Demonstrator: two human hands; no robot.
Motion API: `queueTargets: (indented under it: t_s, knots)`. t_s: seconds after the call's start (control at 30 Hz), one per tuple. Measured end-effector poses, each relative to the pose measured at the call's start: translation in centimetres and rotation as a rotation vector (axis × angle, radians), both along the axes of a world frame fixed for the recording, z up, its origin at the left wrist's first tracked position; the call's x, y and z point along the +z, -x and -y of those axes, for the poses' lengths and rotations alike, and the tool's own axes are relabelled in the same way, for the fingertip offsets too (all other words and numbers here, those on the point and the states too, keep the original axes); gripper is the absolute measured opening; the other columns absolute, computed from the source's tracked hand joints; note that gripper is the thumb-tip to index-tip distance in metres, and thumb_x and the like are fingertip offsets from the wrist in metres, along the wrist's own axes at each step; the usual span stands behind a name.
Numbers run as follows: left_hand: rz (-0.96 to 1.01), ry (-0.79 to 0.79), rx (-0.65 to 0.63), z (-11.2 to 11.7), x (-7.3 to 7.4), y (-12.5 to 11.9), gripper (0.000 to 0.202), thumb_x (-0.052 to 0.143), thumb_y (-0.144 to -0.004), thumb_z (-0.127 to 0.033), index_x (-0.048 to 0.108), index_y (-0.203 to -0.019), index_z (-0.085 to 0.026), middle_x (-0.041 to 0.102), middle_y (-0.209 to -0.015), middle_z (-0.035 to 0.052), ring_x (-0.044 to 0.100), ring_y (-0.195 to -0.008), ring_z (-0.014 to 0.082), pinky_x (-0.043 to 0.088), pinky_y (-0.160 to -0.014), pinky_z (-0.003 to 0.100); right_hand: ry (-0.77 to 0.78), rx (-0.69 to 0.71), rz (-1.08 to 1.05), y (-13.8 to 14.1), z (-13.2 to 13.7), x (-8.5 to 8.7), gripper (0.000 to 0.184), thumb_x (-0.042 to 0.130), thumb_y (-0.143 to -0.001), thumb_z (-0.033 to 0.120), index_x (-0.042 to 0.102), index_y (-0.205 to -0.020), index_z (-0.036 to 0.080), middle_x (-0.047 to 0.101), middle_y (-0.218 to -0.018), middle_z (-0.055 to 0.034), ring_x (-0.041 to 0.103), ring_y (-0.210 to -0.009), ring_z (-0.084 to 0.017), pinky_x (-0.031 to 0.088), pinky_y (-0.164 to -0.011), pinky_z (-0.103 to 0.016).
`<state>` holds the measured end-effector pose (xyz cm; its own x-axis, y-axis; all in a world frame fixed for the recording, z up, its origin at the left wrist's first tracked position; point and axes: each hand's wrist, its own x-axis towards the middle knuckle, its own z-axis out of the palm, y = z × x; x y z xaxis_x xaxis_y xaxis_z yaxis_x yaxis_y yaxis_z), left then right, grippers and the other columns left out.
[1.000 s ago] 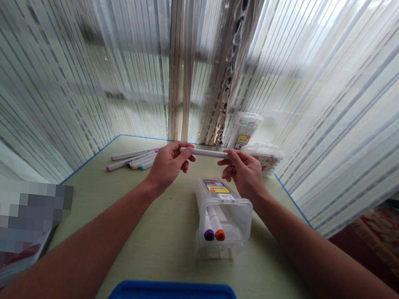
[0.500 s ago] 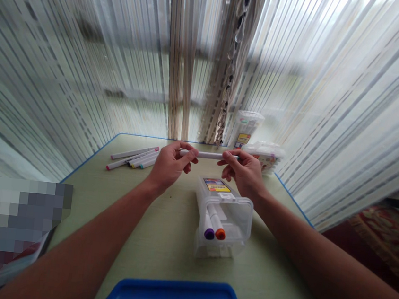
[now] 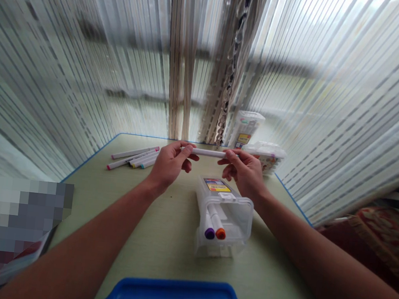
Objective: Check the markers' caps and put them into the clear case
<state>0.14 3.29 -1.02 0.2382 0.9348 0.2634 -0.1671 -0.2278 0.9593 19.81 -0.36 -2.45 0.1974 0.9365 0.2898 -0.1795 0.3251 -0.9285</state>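
Observation:
A white marker is held level above the far part of the table, one end in each hand. My left hand pinches its left end between thumb and fingers. On the right end, my right hand has a similar pinch; both tips are mostly hidden by fingers. Below and nearer lies a clear plastic case on its side, its mouth facing me. Inside rest a purple-ended marker and an orange-ended marker. Left of my left hand, several white markers with pink, yellow and teal ends lie in a loose pile.
The pale green table has a blue rim with a raised blue tray at its front. An upright clear case and a second clear box stand at the back right. String curtains hang behind.
The left hand's thumb has shifted slightly up and along the marker, and the marker's left end is raised a little. Both hands keep hold; the case and the pile stay put.

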Motion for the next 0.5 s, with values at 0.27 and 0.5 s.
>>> queueTargets:
  t_s: [0.27,0.5]
  knots:
    - [0.054,0.060,-0.014,-0.14,-0.12,0.05,0.023,0.056,-0.093,-0.031,0.067,-0.097,-0.011,0.071,-0.074,0.0069,0.057,-0.047,0.0098,0.047,-0.049,0.022,0.027,0.028,-0.048,-0.04,0.04,0.09,0.033,0.076,-0.077,0.044,0.070,-0.091,0.015,0.075,-0.071,-0.0053,0.062,-0.039,-0.012,0.038,-0.035,-0.020]
    - [0.097,0.088,-0.023,-0.21,-0.08,0.09,0.026,0.054,-0.093,-0.033,0.067,-0.097,-0.011,0.071,-0.073,0.0086,0.057,-0.048,0.0114,0.047,-0.049,0.024,0.046,0.044,-0.071,-0.07,0.08,0.29,0.035,0.070,-0.080,0.046,0.068,-0.095,0.014,0.075,-0.071,-0.0070,0.062,-0.040,-0.014,0.039,-0.036,-0.023]
